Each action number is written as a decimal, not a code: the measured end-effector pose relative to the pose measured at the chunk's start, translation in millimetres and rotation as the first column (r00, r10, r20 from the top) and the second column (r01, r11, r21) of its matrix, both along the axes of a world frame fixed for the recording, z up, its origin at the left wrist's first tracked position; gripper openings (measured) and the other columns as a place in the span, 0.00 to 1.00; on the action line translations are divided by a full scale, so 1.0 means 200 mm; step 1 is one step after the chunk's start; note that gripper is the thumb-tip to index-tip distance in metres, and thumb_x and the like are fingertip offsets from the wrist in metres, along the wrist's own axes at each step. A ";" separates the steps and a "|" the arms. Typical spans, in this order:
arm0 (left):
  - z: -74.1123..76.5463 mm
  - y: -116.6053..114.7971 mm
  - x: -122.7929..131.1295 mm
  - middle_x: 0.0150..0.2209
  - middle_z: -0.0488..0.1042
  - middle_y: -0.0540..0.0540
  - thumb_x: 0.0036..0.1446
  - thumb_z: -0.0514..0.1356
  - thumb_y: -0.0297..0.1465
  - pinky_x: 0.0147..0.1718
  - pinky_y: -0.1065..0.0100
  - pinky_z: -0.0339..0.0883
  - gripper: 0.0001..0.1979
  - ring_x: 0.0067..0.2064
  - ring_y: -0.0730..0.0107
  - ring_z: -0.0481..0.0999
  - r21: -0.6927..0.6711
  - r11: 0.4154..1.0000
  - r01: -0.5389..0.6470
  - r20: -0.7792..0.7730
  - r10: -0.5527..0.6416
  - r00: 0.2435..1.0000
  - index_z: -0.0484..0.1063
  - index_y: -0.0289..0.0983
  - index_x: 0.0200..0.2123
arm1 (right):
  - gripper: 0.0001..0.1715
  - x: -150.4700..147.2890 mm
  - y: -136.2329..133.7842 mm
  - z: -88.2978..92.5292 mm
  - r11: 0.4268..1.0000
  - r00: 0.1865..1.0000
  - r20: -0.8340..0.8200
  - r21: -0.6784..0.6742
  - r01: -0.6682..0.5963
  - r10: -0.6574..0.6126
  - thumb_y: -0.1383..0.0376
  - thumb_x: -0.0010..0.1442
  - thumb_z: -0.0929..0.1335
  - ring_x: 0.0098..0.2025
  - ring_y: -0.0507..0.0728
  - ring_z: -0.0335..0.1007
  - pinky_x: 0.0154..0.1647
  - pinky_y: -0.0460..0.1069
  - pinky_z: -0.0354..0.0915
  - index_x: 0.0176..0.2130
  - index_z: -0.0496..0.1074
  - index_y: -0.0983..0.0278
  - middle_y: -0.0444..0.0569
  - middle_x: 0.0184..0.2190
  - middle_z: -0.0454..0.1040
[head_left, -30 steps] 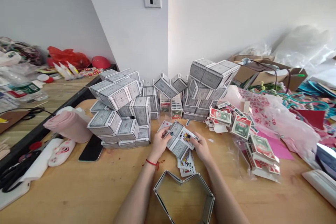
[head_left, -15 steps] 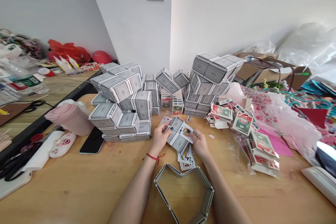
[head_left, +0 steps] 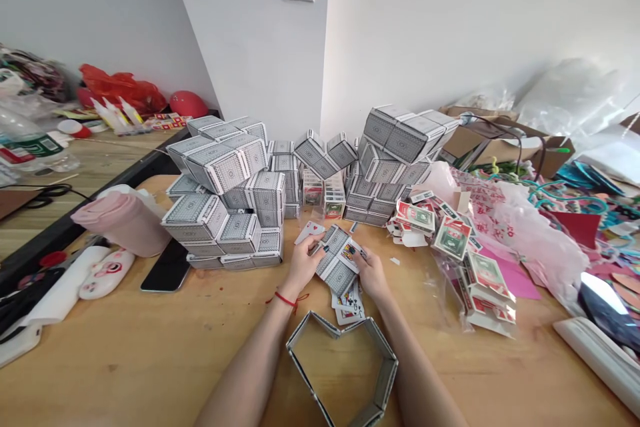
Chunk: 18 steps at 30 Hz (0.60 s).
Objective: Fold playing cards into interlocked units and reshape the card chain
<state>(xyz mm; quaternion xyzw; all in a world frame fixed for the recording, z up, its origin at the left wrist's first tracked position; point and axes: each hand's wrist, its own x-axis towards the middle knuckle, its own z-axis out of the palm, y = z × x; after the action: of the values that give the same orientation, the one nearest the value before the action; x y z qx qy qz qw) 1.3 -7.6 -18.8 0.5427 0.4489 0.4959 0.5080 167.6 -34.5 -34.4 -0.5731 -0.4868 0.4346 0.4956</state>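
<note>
Both my hands hold folded playing cards (head_left: 336,267) with grey patterned backs, over the middle of the table. My left hand (head_left: 306,259) is closed on the upper left edge of the cards. On the right side, my right hand (head_left: 371,271) grips them where part of a face card shows. Loose face-up cards (head_left: 349,310) lie just beneath. Nearer to me, between my forearms, stands a heart-shaped frame (head_left: 390,373) made of folded cards. A heart-suit card (head_left: 309,232) lies behind my left hand.
Stacks of card-built blocks stand at left (head_left: 225,167) and right (head_left: 400,137). Opened card boxes (head_left: 453,237) and a plastic bag (head_left: 530,227) lie to the right. On the left are a black phone (head_left: 167,268), a pink roll (head_left: 123,220) and scissors (head_left: 30,287).
The face card at my right hand has slid further in against the grey-backed cards, so less of its face shows. The whole view has shifted slightly.
</note>
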 end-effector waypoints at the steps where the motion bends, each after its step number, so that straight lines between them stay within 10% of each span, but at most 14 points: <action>1: 0.00 0.00 0.00 0.45 0.73 0.42 0.45 0.58 0.21 0.48 0.61 0.62 0.18 0.46 0.65 0.72 -0.002 1.000 0.008 -0.007 -0.008 1.000 0.70 0.35 0.42 | 0.19 0.00 0.00 0.00 1.000 1.000 0.005 0.004 -0.003 0.003 0.51 0.50 0.64 0.26 0.53 0.60 0.28 0.47 0.57 0.29 0.67 0.66 0.46 0.24 0.68; 18: 0.03 0.00 -0.01 0.43 0.74 0.42 0.44 0.58 0.22 0.46 0.61 0.63 0.18 0.44 0.63 0.72 -0.106 0.993 -0.042 0.105 0.053 0.993 0.71 0.34 0.41 | 0.20 0.00 -0.01 0.05 0.998 0.997 -0.049 -0.005 -0.068 0.068 0.50 0.49 0.64 0.17 0.49 0.51 0.19 0.45 0.50 0.22 0.60 0.63 0.39 0.14 0.58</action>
<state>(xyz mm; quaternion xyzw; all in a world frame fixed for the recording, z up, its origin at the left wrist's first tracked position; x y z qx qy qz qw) 0.2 -8.6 -12.8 0.4770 0.4588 0.5125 0.5471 167.1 -37.5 -23.6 -0.5472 -0.4925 0.4666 0.4902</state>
